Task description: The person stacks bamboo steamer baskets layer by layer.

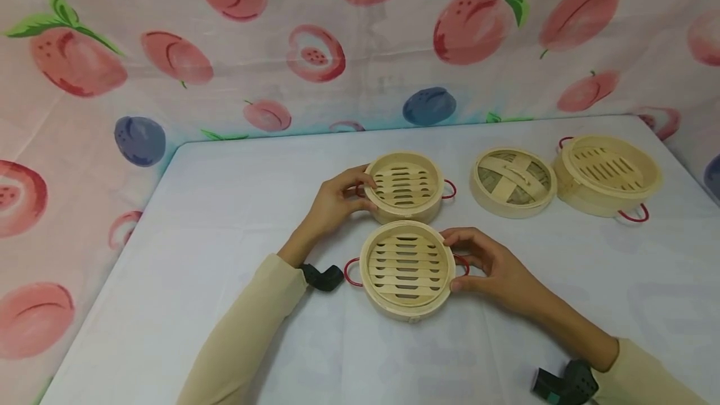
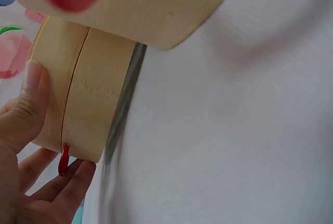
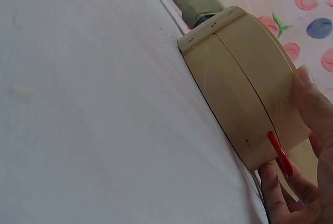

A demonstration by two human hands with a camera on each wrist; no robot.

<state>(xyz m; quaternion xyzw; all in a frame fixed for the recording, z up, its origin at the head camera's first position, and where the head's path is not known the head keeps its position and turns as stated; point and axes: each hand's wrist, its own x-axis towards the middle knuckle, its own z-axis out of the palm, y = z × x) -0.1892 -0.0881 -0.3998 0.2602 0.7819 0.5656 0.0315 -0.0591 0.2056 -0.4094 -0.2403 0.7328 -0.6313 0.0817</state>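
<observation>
Left hand (image 1: 343,192): partly closed, thumb and fingers either side of one handle; has hold of the rear small bamboo basket (image 1: 405,181) by its left side.

Right hand (image 1: 489,264): likewise bent, thumb and fingers parted around the handle side; has hold of the front small bamboo basket (image 1: 407,270) by its right side.

Small baskets, two: round, slatted, upright, mid-table, the front one directly nearer the wearer; whether their walls touch cannot be told. Each has red handles (image 3: 281,156), wire loops at left and right.

Handling note (judgement): grip best kept on the firm walls, with the loops free of the fingers; even, light pressure and a level rim should suit both. Steadying the rear basket while the front one is adjusted would guard against a knock where they lie so close.

Wrists: beige sleeves (image 1: 247,330); black devices (image 1: 323,277), one per wrist.

Right rear: woven lid (image 1: 514,181), cross-strapped, strap side up; just beside it, large bamboo basket (image 1: 610,170), upright, also red-handled.

Support: table (image 1: 253,174), white-covered. Behind: fruit-printed cloth (image 1: 360,24).
</observation>
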